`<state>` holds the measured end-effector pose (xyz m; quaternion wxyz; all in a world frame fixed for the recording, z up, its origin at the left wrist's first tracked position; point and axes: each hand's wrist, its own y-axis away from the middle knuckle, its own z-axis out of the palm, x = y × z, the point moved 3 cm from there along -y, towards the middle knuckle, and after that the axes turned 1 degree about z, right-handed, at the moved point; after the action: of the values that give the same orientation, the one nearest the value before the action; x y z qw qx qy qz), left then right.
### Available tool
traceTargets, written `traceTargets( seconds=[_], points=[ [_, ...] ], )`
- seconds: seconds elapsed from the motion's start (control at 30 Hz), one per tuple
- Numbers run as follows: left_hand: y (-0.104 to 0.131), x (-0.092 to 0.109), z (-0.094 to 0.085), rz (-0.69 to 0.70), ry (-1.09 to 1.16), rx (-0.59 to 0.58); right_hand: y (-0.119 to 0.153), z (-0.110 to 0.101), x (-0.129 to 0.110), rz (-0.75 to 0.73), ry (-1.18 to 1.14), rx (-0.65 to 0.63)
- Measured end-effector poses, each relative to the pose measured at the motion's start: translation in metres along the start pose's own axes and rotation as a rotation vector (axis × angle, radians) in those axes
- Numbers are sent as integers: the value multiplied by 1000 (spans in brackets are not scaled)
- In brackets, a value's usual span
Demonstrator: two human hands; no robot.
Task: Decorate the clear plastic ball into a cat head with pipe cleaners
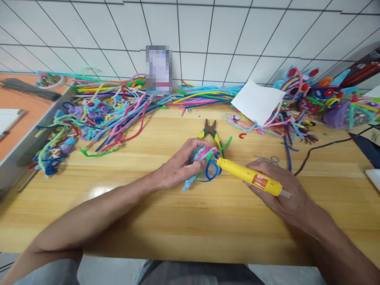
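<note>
Near the middle of the wooden table, my left hand (181,164) is wrapped round a small craft piece (204,154) made of pink, blue and green pipe cleaners, with a blue ring on its right side. My right hand (277,188) grips a yellow glue gun (249,176) from the right. The gun's tip meets the craft piece at its upper right, beside the blue ring. A clear glue stick (285,193) pokes out of the gun's back end. Just behind the craft piece lie pliers (210,126) with yellow and green handles, jaws pointing away.
Pipe cleaners (118,114) are heaped at the left and along the tiled wall. A phone-like object (158,71) leans there. White paper (258,103), finished-looking colourful figures (323,93) and a dark cable (326,144) are at the right. Scissors (273,160) lie behind my right hand.
</note>
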<state>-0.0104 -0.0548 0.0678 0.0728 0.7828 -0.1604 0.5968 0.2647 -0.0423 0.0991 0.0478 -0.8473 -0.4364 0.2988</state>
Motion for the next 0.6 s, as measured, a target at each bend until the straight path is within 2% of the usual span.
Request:
traceTargets(
  seconds=[0.6],
  points=[
    [0,0,-1,18,-16,-12,3,1,1,53,-26,-34]
  ],
)
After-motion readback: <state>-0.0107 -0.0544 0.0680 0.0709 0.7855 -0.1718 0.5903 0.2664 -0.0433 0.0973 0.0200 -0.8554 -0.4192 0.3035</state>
